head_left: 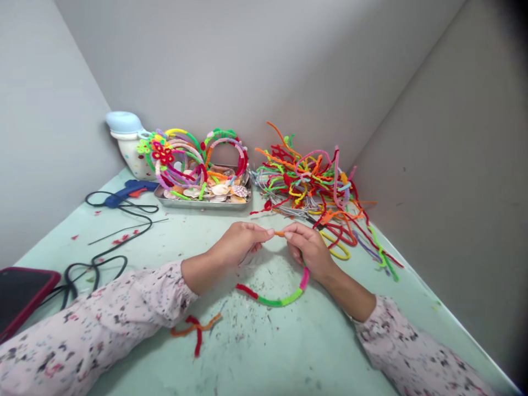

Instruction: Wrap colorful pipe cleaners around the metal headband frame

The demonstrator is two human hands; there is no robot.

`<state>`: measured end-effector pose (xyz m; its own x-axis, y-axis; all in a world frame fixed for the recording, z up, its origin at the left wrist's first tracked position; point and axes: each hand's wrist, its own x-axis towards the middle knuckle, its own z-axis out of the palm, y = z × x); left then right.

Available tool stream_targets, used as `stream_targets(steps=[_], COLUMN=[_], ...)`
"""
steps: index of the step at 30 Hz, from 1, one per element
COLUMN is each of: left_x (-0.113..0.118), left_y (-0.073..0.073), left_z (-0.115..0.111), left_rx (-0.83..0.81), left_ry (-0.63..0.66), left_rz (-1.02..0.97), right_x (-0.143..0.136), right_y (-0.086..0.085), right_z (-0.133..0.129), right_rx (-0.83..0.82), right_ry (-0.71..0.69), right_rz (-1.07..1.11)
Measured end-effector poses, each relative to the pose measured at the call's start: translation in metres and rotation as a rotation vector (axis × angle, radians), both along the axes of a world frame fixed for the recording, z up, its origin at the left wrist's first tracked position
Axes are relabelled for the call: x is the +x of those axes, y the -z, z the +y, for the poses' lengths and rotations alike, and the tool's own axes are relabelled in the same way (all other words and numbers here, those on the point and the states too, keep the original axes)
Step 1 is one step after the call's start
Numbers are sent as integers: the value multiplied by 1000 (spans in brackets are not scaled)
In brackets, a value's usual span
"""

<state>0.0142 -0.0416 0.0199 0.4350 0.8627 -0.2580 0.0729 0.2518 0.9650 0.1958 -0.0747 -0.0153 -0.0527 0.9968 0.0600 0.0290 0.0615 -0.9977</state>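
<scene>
Tray (204,204): bare metal, smooth, with a dull sheen. Pipe cleaners (313,176): fuzzy, matt pile; I read no gloss on them. Wrapped band (270,302): same fuzzy, matt surface. Shells (220,190): hard-looking, pale. Glue gun (124,193): blue, plastic-looking body. Cable (108,252): black, smooth, rubbery-looking. Cup lid (124,122): pale blue, smooth, plastic-looking. Phone (25,300): dark, smooth face, red rim. Sleeves (94,324): thin printed cloth, matt, creased. Desk (264,352): smooth-looking, pale green, low sheen, specked with fine fibres. Walls (231,66): grey, smooth, matt.
</scene>
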Motion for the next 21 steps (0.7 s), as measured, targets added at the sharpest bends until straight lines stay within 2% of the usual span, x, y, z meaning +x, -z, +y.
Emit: stream_targets(steps=[5, 7, 10, 21], left_x=[-1, -1, 0, 2], left_y=[-1, -1, -2, -7], left_z=[2, 3, 2, -1], left_rx=[-407, -505, -546, -500], left_ry=[64, 64, 53, -5], left_rz=[-191, -244, -263, -240], right_x=[1, 1, 2, 3], right_y=[0, 0, 0, 2], right_z=[-1, -1, -1, 1], right_rx=[32, 33, 25, -2], right_ry=[-4, -9, -22, -43], right_rz=[-4, 7, 17, 21])
